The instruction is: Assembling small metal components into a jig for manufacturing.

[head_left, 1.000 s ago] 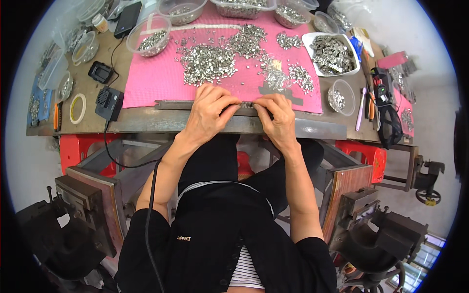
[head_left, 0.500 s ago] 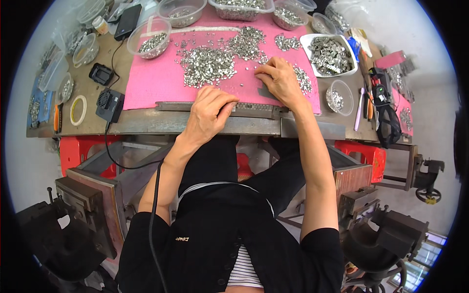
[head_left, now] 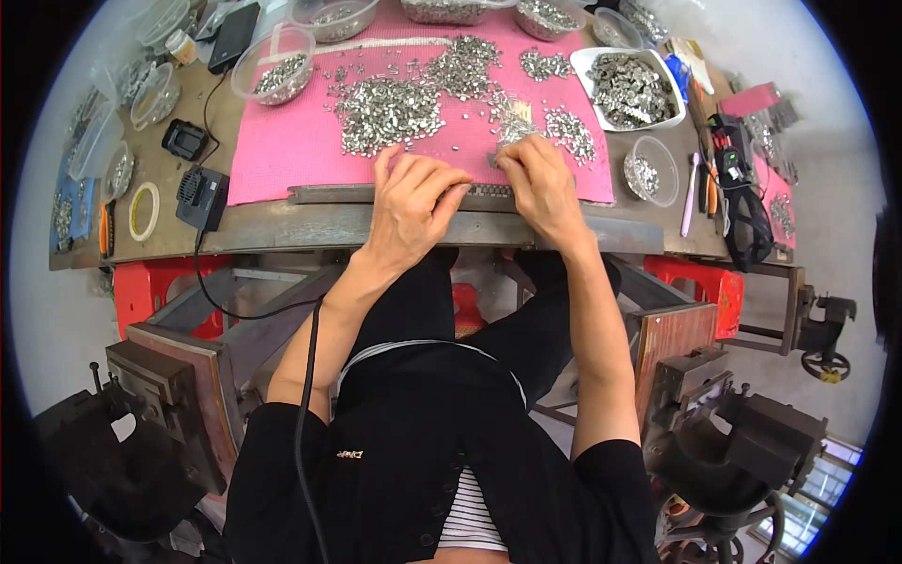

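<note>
My left hand (head_left: 413,199) is above the near edge of the pink mat (head_left: 272,155), thumb and forefinger pinched at a slotted metal bar (head_left: 489,191). What lies between those fingertips is too small to make out. Just to the right, my right hand (head_left: 547,193) also has its thumb and fingers pressed together at the bar's far side; their contents are hidden. Beyond the hands lie a large heap of small silvery metal pieces (head_left: 387,115) and a second heap (head_left: 462,66). Thin shiny pieces (head_left: 515,124) lie just beyond my right fingertips.
A white tray (head_left: 584,58) of metal parts stands at the right, with a round clear tub (head_left: 669,169) nearer me. Another clear tub (head_left: 303,47) is at the left, near a black charger (head_left: 202,199) whose cable hangs over the bench edge. Vises (head_left: 742,442) flank me below.
My right hand has come nearer, from over the mat to the slotted bar, uncovering the thin shiny pieces. My left hand stays by the bar, its fingers slightly shifted. The view has shifted slightly.
</note>
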### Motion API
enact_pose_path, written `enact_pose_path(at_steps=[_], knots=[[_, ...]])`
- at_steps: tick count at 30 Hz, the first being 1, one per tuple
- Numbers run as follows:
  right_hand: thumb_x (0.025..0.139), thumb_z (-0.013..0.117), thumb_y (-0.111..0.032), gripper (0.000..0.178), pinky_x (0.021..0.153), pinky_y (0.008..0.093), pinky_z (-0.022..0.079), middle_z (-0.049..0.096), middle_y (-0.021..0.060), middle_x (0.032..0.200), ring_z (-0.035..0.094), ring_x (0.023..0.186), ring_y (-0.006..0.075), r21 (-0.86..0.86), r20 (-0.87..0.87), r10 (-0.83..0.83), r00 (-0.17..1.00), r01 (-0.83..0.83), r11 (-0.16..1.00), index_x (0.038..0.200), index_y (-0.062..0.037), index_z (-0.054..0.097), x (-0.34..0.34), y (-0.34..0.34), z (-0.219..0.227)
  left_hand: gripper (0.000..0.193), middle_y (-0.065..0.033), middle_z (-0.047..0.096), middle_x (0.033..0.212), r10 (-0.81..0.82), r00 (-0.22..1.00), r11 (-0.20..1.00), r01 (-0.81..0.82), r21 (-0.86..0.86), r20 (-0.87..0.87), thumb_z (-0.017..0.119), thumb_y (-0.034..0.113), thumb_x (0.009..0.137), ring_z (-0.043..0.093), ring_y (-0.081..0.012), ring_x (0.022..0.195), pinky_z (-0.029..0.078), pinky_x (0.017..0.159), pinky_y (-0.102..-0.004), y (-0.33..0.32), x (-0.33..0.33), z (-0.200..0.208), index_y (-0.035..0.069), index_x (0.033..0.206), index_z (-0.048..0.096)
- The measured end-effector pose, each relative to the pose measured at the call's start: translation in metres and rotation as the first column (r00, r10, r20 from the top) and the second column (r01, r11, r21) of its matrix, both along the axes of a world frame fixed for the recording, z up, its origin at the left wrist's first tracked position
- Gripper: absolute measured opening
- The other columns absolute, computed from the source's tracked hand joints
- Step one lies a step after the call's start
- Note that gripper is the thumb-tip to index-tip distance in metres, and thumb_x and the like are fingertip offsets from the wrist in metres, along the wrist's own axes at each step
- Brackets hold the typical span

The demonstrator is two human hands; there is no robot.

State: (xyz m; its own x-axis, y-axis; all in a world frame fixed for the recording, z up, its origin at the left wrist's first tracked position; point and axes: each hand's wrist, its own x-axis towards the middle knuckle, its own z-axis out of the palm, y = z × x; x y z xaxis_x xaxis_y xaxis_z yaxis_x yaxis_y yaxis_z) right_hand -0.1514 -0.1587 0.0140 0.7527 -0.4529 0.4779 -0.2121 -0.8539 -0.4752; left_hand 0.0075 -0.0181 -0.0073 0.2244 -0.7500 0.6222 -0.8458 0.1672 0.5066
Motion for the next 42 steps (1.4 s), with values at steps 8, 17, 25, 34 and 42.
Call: enact_pose_path(at_steps=[8,17,25,34,42], knots=[[0.087,0.071,-0.002,0.009,0.078,0.0390,0.044,0.063,0.0086,0.092,0.059,0.087,0.0284,-0.004,0.124,-0.035,0.992,0.036,0.999,0.095,-0.0032,0.068,-0.006,0.025,-0.019,0.015,-0.0008,0.066,0.091,0.064,0.997,0.998,-0.063,-0.020,0.038,0.078,0.021,0.085,0.060,-0.0210,0.092,0.035,0.104,-0.0487,-0.011,-0.011,-0.012,0.012,0.096,0.073],[0.090,0.067,0.001,0.008,0.076,0.0356,0.050,0.068,0.0115,0.093,0.064,0.084,0.0267,0.093,0.157,-0.068,0.985,0.054,0.994,0.098,0.0008,0.070,-0.007,0.021,-0.018,0.018,-0.0006,0.066,0.090,0.059,0.998,0.998,-0.059,-0.017,0.038,0.078,0.022,0.084,0.060,-0.0214,0.091,0.034,0.105,-0.0503,-0.012,-0.011,-0.011,0.013,0.099,0.073],[0.087,0.073,-0.007,0.009,0.074,0.0424,0.050,0.064,0.0135,0.086,0.063,0.082,0.0325,0.099,0.094,-0.182,0.979,0.172,0.980,0.093,-0.0014,0.072,0.015,-0.018,-0.008,0.017,-0.0008,0.064,0.089,0.084,0.995,0.996,-0.085,0.021,0.048,0.076,0.020,0.085,0.059,-0.0211,0.091,0.033,0.103,-0.0491,-0.015,-0.003,0.006,0.014,0.101,0.072],[0.083,0.077,-0.016,0.014,0.077,0.0449,0.046,0.065,0.0125,0.085,0.063,0.084,0.0325,-0.153,-0.080,-0.319,0.944,0.305,0.940,0.084,-0.0034,0.071,0.038,-0.031,-0.016,0.015,-0.0024,0.068,0.089,0.149,0.967,0.979,-0.173,0.105,0.205,0.075,0.022,0.086,0.061,-0.0243,0.092,0.034,0.096,-0.0489,-0.088,0.042,-0.004,0.014,0.098,0.073],[0.090,0.067,-0.007,0.005,0.078,0.0399,0.039,0.063,0.0090,0.087,0.060,0.081,0.0275,0.107,0.042,-0.187,0.981,0.182,0.978,0.090,-0.0026,0.066,-0.006,0.000,-0.008,0.009,-0.0031,0.064,0.088,-0.028,0.987,0.997,0.015,0.081,0.158,0.072,0.021,0.089,0.059,-0.0235,0.093,0.033,0.101,-0.0504,-0.071,0.028,0.013,0.012,0.093,0.073]])
